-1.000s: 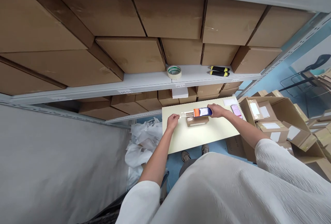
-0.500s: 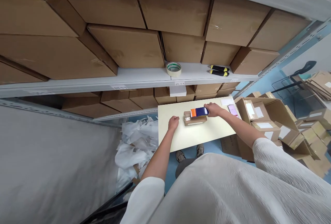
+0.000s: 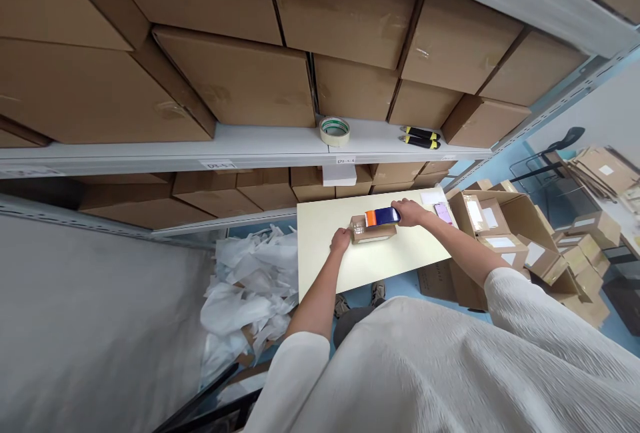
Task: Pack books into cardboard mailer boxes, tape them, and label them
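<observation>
A small cardboard box (image 3: 374,236) lies on the pale yellow board (image 3: 320,246), with clear tape at its left end. My right hand (image 3: 409,212) is wrapped round the handle of a blue and orange tape dispenser (image 3: 383,216), which rests over the top of the box. At the box's left end is my left hand (image 3: 341,240), its fingers closed against the box corner; whether they grip anything is too small to tell. A purple phone (image 3: 443,213) lies beyond my right wrist, near the board's right end.
Large cartons (image 3: 260,80) fill the shelf ahead. A tape roll (image 3: 335,131) and black-yellow tools (image 3: 420,138) lie on the shelf edge (image 3: 280,146). At right, an open carton (image 3: 525,210) holds small labelled boxes. White wrapping (image 3: 250,280) is heaped at lower left.
My left hand has moved right, up to the box's left end. My right hand still holds the dispenser over the box. The whole view has shifted slightly.
</observation>
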{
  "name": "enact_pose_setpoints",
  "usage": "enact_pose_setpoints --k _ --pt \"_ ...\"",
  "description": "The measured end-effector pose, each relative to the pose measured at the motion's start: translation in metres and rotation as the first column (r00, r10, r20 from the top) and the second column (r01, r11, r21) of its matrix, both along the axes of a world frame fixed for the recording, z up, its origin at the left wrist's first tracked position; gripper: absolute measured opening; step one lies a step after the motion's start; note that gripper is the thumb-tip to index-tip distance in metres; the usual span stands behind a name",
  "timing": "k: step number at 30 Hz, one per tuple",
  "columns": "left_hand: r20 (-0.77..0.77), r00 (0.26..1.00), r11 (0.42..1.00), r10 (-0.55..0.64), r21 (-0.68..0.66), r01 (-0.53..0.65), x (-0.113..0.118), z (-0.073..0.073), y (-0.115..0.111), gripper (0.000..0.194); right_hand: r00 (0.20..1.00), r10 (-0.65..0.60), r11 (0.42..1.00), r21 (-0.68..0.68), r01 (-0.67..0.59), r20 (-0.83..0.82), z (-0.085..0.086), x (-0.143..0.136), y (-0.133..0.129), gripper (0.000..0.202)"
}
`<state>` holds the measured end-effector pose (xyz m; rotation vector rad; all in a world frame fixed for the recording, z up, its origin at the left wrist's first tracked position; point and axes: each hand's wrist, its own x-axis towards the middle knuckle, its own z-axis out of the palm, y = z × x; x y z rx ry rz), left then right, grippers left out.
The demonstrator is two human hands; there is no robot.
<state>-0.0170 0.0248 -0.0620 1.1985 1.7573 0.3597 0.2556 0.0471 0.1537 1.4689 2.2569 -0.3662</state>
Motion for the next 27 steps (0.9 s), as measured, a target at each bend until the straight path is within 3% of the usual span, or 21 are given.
enact_pose_setpoints --k 3,7,12,14,18,21,27 --pt "-0.028 0.999 0.997 0.039 -0.071 -0.041 -0.001 -0.001 -0.003 0.029 1.0 -0.014 1.0 -0.01 0.014 -0.003 0.0 -0.001 0.0 0.041" --pt "0.101 0.987 0.987 0.126 0.086 -0.135 -0.005 0.001 -0.011 0.023 1.0 -0.021 1.0 -0.008 0.021 -0.021 -0.004 0.001 0.001 0.042" --pt "0.253 0.967 0.971 0.018 0.224 -0.077 -0.002 0.014 -0.01 0.049 0.994 -0.028 1.0 0.002 0.028 -0.106 -0.014 0.005 0.002 0.042" --pt "0.209 0.976 0.95 -0.062 0.313 -0.006 0.001 0.023 -0.006 0.068 0.984 -0.033 0.999 -0.009 0.032 -0.176 -0.018 0.007 0.002 0.042" --pt "-0.007 0.928 0.857 -0.372 0.381 0.347 0.004 0.04 0.005 0.103 0.949 -0.022 1.0 -0.016 0.017 -0.314 -0.022 0.009 0.0 0.048" --pt "-0.145 0.855 0.805 -0.499 0.287 0.519 0.002 0.046 0.011 0.107 0.961 0.003 1.0 -0.004 -0.004 -0.277 -0.019 0.011 -0.001 0.048" --pt "-0.286 0.777 0.771 -0.56 0.164 0.616 0.0 0.052 0.012 0.103 0.984 0.091 0.995 -0.017 -0.095 -0.151 -0.007 0.015 -0.002 0.046"
